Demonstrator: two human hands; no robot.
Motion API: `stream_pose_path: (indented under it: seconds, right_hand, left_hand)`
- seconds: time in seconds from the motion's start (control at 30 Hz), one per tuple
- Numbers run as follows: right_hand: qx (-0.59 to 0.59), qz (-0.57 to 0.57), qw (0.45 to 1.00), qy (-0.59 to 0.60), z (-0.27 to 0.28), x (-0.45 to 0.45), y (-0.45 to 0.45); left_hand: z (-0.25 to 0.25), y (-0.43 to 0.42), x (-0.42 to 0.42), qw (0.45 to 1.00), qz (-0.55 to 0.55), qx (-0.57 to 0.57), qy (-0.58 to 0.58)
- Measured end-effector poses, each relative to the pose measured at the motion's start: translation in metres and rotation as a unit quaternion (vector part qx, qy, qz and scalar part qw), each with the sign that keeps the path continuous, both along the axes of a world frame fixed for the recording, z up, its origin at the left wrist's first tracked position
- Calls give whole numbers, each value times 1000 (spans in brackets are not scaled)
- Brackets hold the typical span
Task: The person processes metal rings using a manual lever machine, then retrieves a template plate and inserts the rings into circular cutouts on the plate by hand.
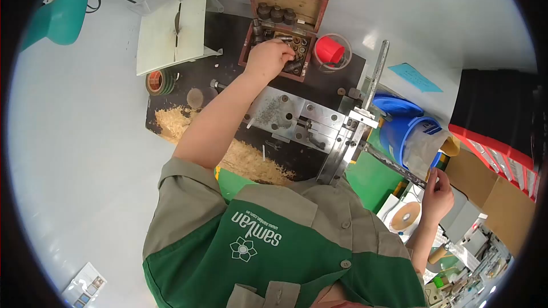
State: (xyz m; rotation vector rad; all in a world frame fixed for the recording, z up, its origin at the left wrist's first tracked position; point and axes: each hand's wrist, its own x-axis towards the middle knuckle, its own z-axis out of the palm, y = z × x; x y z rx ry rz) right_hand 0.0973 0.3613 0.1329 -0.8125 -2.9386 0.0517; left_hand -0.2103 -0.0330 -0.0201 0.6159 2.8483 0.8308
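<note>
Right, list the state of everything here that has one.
Wooden box: lid open, holding small parts
Blue bin: open, holding a clear bag
Clear container: holding a red object
Pale shavings: loose, spread across the bench
Left hand: over the box
Right hand: curled at the handle

Wall (pixel 370 40): pretty bright, glare patch right of left fingers (pixel 285 51)
Background clutter (pixel 474 274): kinda soft, stretched, below right fingers (pixel 439 181)
Corners: black, fisheye curve around everything

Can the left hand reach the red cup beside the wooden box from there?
Probably yes: the left hand is at the open wooden box, and the red cup sits close by, with only the box's side wall seemingly between.
</note>
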Motion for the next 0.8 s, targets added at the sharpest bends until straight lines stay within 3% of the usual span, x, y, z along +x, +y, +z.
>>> stream_pose_path:
  seconds: [0.27,0.33,0.6,0.63,0.7,0.77,0.8]
  right_hand:
    - [-13,-4,1000,16,-1,-1,-1]
    - [-15,-10,1000,19,-2,0,-1]
    - [-7,-16,1000,17,-1,-2,-4]
    - [-8,-9,1000,28,-2,-2,-4]
    - [-2,-2,999,38,-1,-2,-5]
    - [-1,-4,999,33,-1,-2,-4]
    - [0,-3,999,32,0,-2,-4]
  left_hand:
    - [3,-2,-2,998,-30,-61,-15]
    - [1,-2,-1,992,-2,-127,-18]
    - [-15,-6,1,998,-37,-42,-12]
    - [-3,-11,-4,999,-25,26,-4]
    - [21,-25,-24,989,133,59,-8]
    - [29,-41,-46,927,341,150,-39]
    - [18,-52,-56,927,346,136,-44]
